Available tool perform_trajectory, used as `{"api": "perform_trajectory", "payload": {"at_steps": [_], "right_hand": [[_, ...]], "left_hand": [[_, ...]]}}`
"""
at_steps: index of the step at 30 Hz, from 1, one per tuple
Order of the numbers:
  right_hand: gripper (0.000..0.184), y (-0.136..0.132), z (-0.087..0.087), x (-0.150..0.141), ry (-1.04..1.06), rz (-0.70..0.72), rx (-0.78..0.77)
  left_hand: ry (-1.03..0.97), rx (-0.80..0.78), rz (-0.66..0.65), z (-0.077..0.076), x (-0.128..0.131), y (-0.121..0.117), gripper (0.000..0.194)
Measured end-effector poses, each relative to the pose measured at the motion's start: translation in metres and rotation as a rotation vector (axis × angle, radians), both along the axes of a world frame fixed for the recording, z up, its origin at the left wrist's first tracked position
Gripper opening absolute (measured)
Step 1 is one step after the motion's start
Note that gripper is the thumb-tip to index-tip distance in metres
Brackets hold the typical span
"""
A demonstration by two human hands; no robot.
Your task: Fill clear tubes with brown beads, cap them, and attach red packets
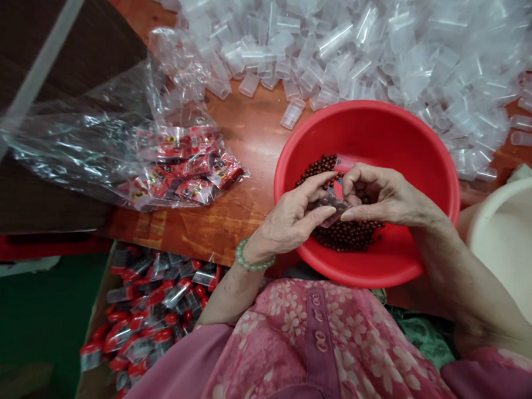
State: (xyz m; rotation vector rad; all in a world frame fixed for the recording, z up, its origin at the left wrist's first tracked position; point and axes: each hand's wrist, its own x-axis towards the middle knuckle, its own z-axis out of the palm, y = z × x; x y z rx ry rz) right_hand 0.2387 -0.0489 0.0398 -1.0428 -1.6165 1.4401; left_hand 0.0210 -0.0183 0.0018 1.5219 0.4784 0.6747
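Over a red plastic basin (371,110), my left hand (292,215) and my right hand (381,195) pinch a small clear plastic tube (334,209) between their fingertips. The tube looks dark inside, perhaps from beads, but my fingers partly hide it. Below my hands, a heap of small dark brown beads (344,235) lies in the basin, and more beads (322,169) rise against its far wall. A green bead bracelet (254,256) circles my left wrist.
Many loose clear plastic tubes (343,44) lie heaped beyond the basin on a wooden table (251,128). A clear bag of red packets (183,166) lies to the left. A box of red-capped tubes (150,312) sits at lower left. A cream basin (511,245) stands at right.
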Motion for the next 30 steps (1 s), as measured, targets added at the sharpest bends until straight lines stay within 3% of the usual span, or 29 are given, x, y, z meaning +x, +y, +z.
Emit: {"api": "perform_trajectory", "payload": {"at_steps": [10,20,24,30], "right_hand": [[0.033,0.0,0.002,0.0,-0.131,0.025,0.108],[0.03,0.007,0.002,0.007,-0.328,0.081,0.319],[0.03,0.014,0.014,0.005,-0.498,0.063,0.255],[0.029,0.023,0.046,0.004,-0.782,0.111,0.352]], "left_hand": [[0.007,0.014,-0.015,-0.003,0.001,0.001,0.056],[0.143,0.316,0.094,-0.009,0.004,0.002,0.055],[0.197,0.424,0.173,-0.01,0.011,0.008,0.05],[0.142,0.41,0.172,-0.008,0.022,0.017,0.044]]}}
